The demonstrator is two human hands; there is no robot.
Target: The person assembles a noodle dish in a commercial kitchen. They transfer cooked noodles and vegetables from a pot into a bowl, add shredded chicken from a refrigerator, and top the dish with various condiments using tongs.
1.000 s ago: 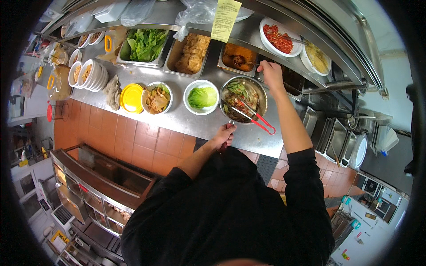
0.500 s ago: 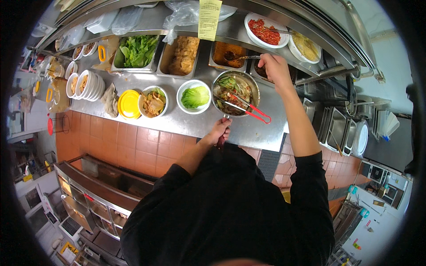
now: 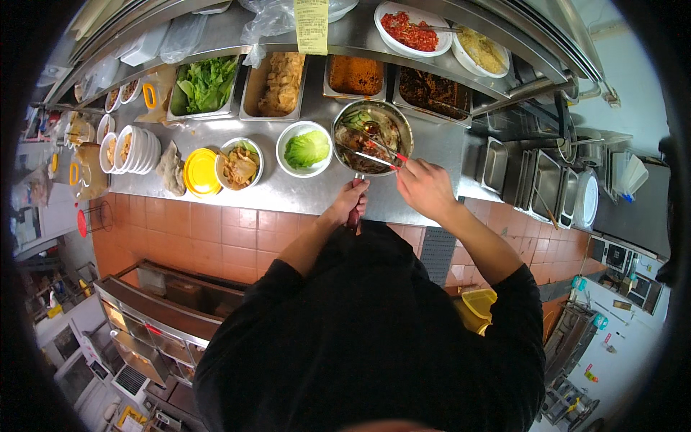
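yellow paper slip (image 3: pixel 312 27) | before steel shelf (image 3: pixel 353 34) | printed lines, too small to read

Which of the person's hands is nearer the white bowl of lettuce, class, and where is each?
Left. The left hand grips the pan handle, lower in the picture and slightly right of the white bowl; the right hand holds the tongs, farther right.

The round silver metal pan (image 3: pixel 408 132) has a dark red handle (image 3: pixel 353 218), and the slim silver metal tongs (image 3: pixel 376 158) show bright red at the grip end. The round white bowl (image 3: pixel 279 153) sets off pale green leafy lettuce (image 3: pixel 306 150), while the flat round lid (image 3: pixel 202 173) is vivid yellow. The square floor tiles (image 3: pixel 198 234) form an orange-brown grid, and the person's long-sleeved top (image 3: pixel 374 324) is plain black.
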